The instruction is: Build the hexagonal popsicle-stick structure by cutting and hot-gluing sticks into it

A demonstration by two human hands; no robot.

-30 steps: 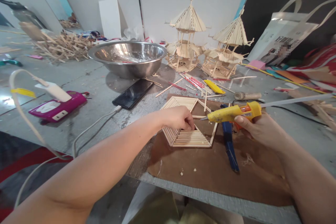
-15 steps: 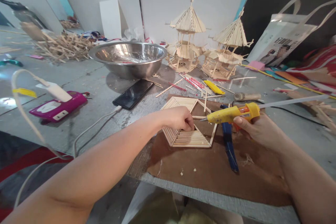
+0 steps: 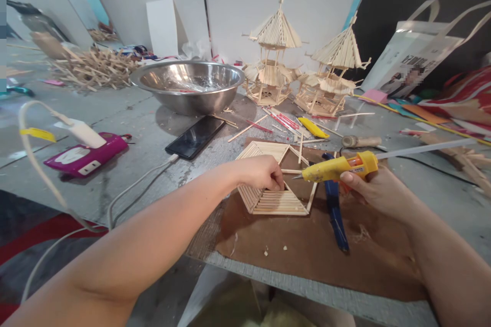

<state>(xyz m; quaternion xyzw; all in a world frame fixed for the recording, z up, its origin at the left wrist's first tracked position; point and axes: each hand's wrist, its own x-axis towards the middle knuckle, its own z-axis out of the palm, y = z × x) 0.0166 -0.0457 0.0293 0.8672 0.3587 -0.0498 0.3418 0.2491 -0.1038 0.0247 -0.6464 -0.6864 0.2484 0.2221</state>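
A hexagonal panel of thin wooden sticks lies on a brown sheet, its right part an open frame. My left hand rests over the panel's middle, fingers pinched at the inner edge of the slats; whatever they pinch is too hidden to make out. In my right hand is a yellow glue gun, a clear glue stick poking out its back. The nozzle points left, just above the panel's open side. Blue-handled pliers lie on the sheet below the gun.
Two stick pagodas stand at the back. A metal bowl, a phone, a purple power strip with cables, and a stick pile are to the left. A yellow cutter and a bag are right.
My right hand and the glue gun have shifted very slightly left. My left hand stays at the same spot on the panel.
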